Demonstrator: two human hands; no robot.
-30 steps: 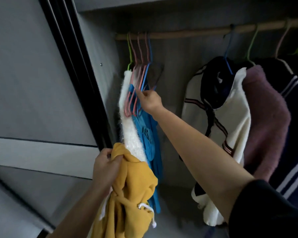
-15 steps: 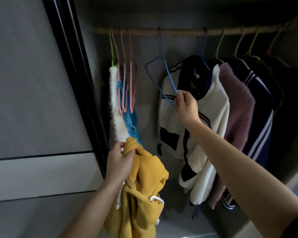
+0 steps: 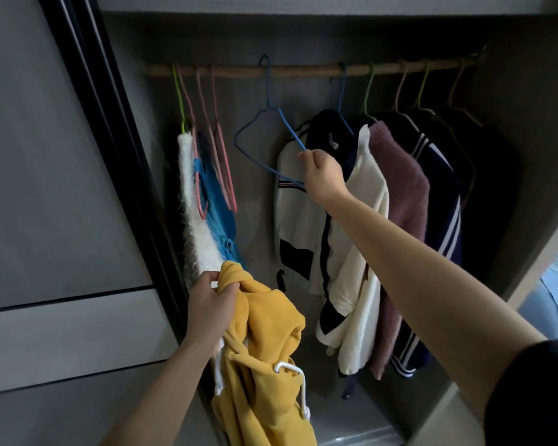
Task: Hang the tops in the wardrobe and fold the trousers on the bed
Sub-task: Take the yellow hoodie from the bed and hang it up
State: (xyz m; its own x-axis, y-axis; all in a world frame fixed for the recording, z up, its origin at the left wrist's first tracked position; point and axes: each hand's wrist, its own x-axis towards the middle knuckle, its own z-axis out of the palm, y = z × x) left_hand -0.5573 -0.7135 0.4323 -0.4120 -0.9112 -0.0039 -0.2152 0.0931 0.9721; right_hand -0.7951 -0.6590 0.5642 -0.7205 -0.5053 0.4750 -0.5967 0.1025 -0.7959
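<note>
Head view, the only one: right hand (image 3: pixel 324 175) is pinching the lower right corner of an empty blue hanger (image 3: pixel 264 136), fingers closed on the wire. Hook looks to be sitting at or just above the rail (image 3: pixel 303 70); can't tell whether it's clear of it. Left hand (image 3: pixel 211 309) is gripping a bunched yellow hoodie (image 3: pixel 264 349) near its top, w/ the rest dangling low in front of the wardrobe, white drawstring (image 3: pixel 298 391) looping loose.

Step in hand, as I judge it: getting the hanger free to put the hoodie on. To do it well: lift the corner so the hook clears the rail fully before drawing it out, keep the hanger level so the hook isn't snagging neighbours. Then find the hoodie's neck opening; it's bunched now, so shaking it out first would help. Feed one hanger shoulder in at a time.

Around: to the left, a white fuzzy top (image 3: pixel 194 226) & blue garment (image 3: pixel 218 207) are hanging w/ several empty pink hangers (image 3: pixel 221 162) beside them. To the right, white jacket (image 3: pixel 351 226), just behind the right hand, is the likeliest thing to catch the wire; then a mauve top (image 3: pixel 403 201), a navy striped one (image 3: pixel 442 194), darker items beyond. Open gap on the rail between the two groups is the obvious spot for rehanging. Sliding door (image 3: pixel 78 156) is bounding the left side. Trousers & most of the bed aren't in view; only a blue patch at far right.
</note>
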